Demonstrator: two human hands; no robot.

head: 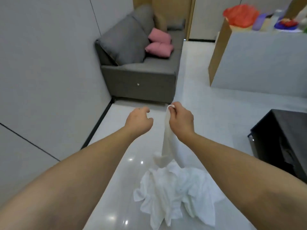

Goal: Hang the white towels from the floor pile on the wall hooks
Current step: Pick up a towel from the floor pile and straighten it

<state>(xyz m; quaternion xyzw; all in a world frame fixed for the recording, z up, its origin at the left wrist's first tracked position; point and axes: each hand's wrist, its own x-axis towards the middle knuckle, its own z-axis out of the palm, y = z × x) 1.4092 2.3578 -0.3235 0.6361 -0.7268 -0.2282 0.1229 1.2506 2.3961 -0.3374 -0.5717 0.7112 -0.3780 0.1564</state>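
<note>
White cotton towel [166, 140] hangs in a limp strand from the right hand [181, 122], whose grip pinches one corner; its lower end reaches the crumpled white towel pile [172, 195] on the glossy tiled floor [116, 171] directly below the grip. No hooks in view, nothing seen hung: task judged early. Left hand [138, 122] hovers just beside the grip, fingers loosely curled, holding nothing. Both forearms extend forward.

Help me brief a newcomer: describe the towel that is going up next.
Start at the grey sofa, then come down the glossy floor to the white towel pile. The towel hangs straight above it, pinched at its top corner by the right hand. It alone is lifted; the rest lie crumpled.
</note>
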